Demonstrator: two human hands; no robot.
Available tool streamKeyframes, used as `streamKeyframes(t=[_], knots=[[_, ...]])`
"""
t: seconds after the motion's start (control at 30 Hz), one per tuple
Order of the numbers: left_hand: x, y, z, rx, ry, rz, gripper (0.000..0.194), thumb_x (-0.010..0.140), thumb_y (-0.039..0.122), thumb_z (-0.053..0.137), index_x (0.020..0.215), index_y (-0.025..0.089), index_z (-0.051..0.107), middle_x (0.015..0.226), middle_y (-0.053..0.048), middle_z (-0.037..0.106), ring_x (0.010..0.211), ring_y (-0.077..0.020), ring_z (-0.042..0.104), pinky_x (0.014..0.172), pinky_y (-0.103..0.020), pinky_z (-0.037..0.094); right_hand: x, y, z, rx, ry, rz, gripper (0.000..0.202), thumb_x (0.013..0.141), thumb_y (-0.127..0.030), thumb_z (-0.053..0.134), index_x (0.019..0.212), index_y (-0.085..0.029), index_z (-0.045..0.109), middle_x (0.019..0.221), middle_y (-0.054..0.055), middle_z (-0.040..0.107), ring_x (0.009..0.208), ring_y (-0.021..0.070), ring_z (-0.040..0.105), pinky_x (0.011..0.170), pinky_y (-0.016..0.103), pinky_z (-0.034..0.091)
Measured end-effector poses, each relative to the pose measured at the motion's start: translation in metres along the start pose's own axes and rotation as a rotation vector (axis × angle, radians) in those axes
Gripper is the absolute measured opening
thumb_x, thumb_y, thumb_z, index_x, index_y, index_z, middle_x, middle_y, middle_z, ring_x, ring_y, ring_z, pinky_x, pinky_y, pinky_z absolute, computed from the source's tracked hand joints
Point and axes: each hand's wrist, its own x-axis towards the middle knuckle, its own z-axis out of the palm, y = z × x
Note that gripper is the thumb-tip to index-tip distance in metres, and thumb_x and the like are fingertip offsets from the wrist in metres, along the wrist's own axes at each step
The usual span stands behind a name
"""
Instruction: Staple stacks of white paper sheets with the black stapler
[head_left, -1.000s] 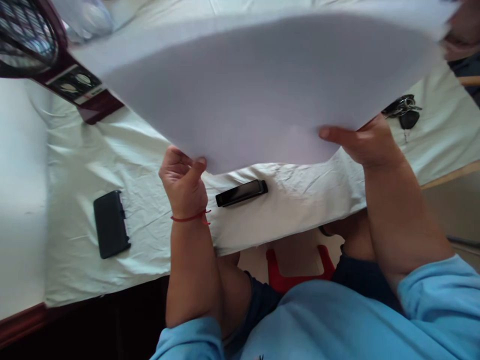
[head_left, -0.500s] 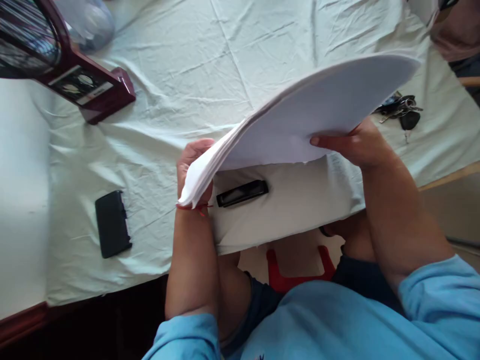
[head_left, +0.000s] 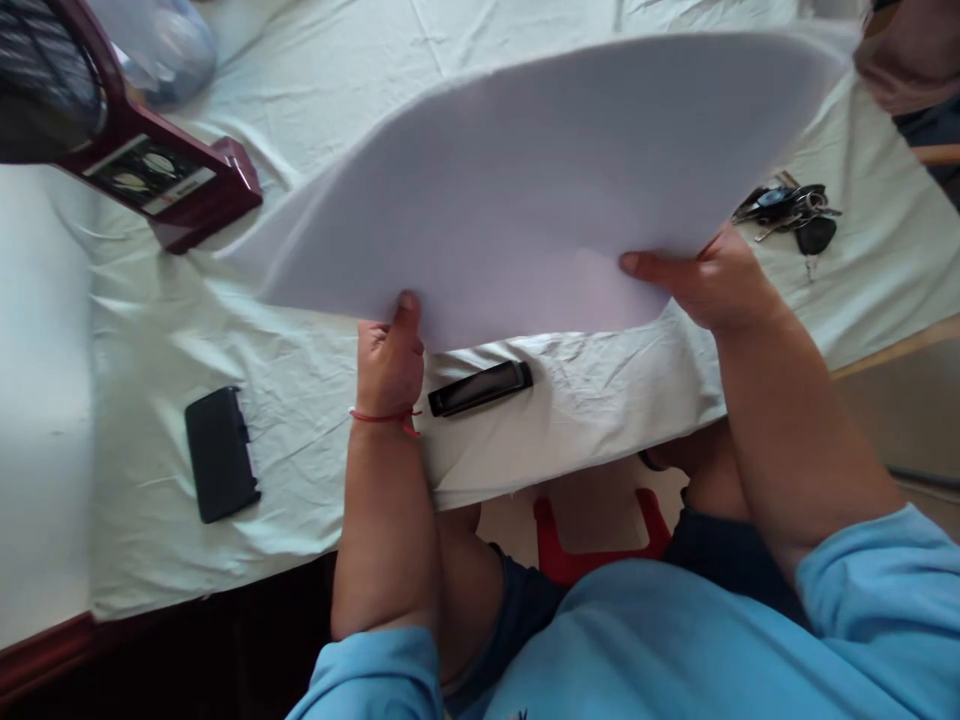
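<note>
Large white paper sheets [head_left: 510, 190] bow upward above the cloth-covered table, blurred at their left and right ends. My left hand [head_left: 394, 355] grips the near edge of the paper left of its middle, thumb on top and fingers partly hidden. On the right, my right hand [head_left: 705, 280] holds the same near edge with its thumb lying over the paper; its other fingers are underneath, out of sight. A black stapler-like object [head_left: 480, 389] lies on the cloth just below the paper, right of my left wrist.
A flat black case [head_left: 222, 455] lies at the left. Behind it stands a dark red racket-shaped device [head_left: 180, 185] beside a clear plastic bag [head_left: 169, 50]. Keys [head_left: 799, 215] rest at the right. A red stool [head_left: 600, 560] is below the table edge [head_left: 570, 468].
The left end of the paper has unfolded outward to the left, and the sheets now spread wide. My left thumb has come onto the top of the paper. My right hand has barely moved.
</note>
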Motion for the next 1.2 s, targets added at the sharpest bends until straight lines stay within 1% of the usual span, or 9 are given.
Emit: streamKeyframes(t=[0.13, 0.23, 0.4, 0.53, 0.67, 0.77, 0.93, 1.07, 1.2], knots=[[-0.002, 0.001, 0.005, 0.002, 0.068, 0.108, 0.067, 0.086, 0.090, 0.100, 0.094, 0.027, 0.079, 0.103, -0.006, 0.083, 0.128, -0.0269, 0.083, 0.111, -0.034, 0.070, -0.003, -0.002, 0.003, 0.056, -0.061, -0.042, 0.036, 0.078, -0.043, 0.115, 0.103, -0.031, 0.092, 0.122, -0.001, 0.091, 0.127, 0.0276, 0.083, 0.124, 0.048, 0.071], [-0.004, 0.003, 0.010, 0.007, 0.084, 0.110, 0.069, 0.088, 0.093, 0.097, 0.104, 0.027, 0.088, 0.113, -0.007, 0.089, 0.132, -0.0273, 0.084, 0.119, -0.036, 0.068, -0.003, -0.003, 0.004, 0.046, -0.059, -0.035, 0.042, 0.077, -0.051, 0.116, 0.105, -0.031, 0.092, 0.123, -0.003, 0.091, 0.130, 0.0276, 0.083, 0.126, 0.049, 0.070], [-0.008, 0.007, 0.009, 0.119, -0.009, 0.101, 0.070, 0.089, 0.092, 0.097, 0.102, 0.023, 0.090, 0.109, -0.008, 0.091, 0.123, -0.0304, 0.086, 0.115, -0.040, 0.071, -0.001, -0.009, 0.003, 0.013, -0.048, 0.059, 0.055, 0.072, -0.058, 0.119, 0.108, -0.031, 0.087, 0.125, 0.000, 0.091, 0.142, 0.0329, 0.083, 0.133, 0.052, 0.068], [-0.008, 0.005, 0.006, 0.179, -0.098, 0.056, 0.074, 0.085, 0.097, 0.097, 0.090, 0.024, 0.086, 0.097, -0.010, 0.089, 0.107, -0.0324, 0.087, 0.104, -0.044, 0.076, -0.001, -0.014, 0.003, 0.013, -0.048, 0.079, 0.052, 0.071, -0.055, 0.120, 0.101, -0.029, 0.087, 0.118, 0.000, 0.092, 0.134, 0.0324, 0.085, 0.134, 0.053, 0.067], [-0.008, 0.005, 0.003, 0.159, -0.065, 0.113, 0.067, 0.092, 0.090, 0.095, 0.096, 0.023, 0.088, 0.107, -0.011, 0.090, 0.119, -0.0310, 0.087, 0.117, -0.043, 0.072, -0.003, -0.021, 0.003, -0.016, -0.013, 0.012, 0.048, 0.078, -0.051, 0.117, 0.107, -0.028, 0.086, 0.126, -0.001, 0.091, 0.148, 0.0313, 0.080, 0.135, 0.049, 0.066], [-0.007, 0.007, 0.001, 0.138, -0.035, 0.164, 0.062, 0.089, 0.084, 0.100, 0.099, 0.023, 0.091, 0.111, -0.010, 0.091, 0.127, -0.0307, 0.086, 0.128, -0.045, 0.067, -0.006, -0.025, 0.002, -0.102, -0.009, 0.053, 0.040, 0.084, -0.038, 0.113, 0.110, -0.027, 0.086, 0.134, 0.001, 0.089, 0.157, 0.0317, 0.076, 0.134, 0.045, 0.065], [-0.005, 0.005, 0.001, 0.175, -0.033, 0.110, 0.065, 0.075, 0.084, 0.107, 0.094, 0.024, 0.090, 0.103, -0.008, 0.091, 0.122, -0.0328, 0.087, 0.130, -0.050, 0.067, -0.007, -0.025, -0.005, -0.150, -0.078, 0.082, 0.041, 0.076, -0.024, 0.114, 0.105, -0.026, 0.086, 0.128, 0.002, 0.089, 0.151, 0.0356, 0.078, 0.128, 0.050, 0.071], [-0.007, 0.000, 0.000, 0.187, -0.018, 0.137, 0.067, 0.078, 0.083, 0.104, 0.108, 0.025, 0.090, 0.111, -0.009, 0.092, 0.130, -0.0360, 0.087, 0.134, -0.054, 0.065, -0.008, -0.027, -0.006, -0.157, -0.049, 0.021, 0.041, 0.080, -0.027, 0.114, 0.109, -0.027, 0.085, 0.133, 0.004, 0.089, 0.146, 0.0328, 0.079, 0.132, 0.051, 0.068], [-0.008, -0.009, -0.003, 0.293, -0.037, 0.136, 0.068, 0.086, 0.082, 0.100, 0.120, 0.025, 0.088, 0.125, -0.013, 0.090, 0.145, -0.0382, 0.081, 0.141, -0.058, 0.058, -0.008, -0.028, -0.003, -0.217, -0.049, 0.087, 0.038, 0.084, -0.025, 0.112, 0.109, -0.028, 0.083, 0.135, 0.004, 0.089, 0.154, 0.0334, 0.075, 0.135, 0.048, 0.066]])
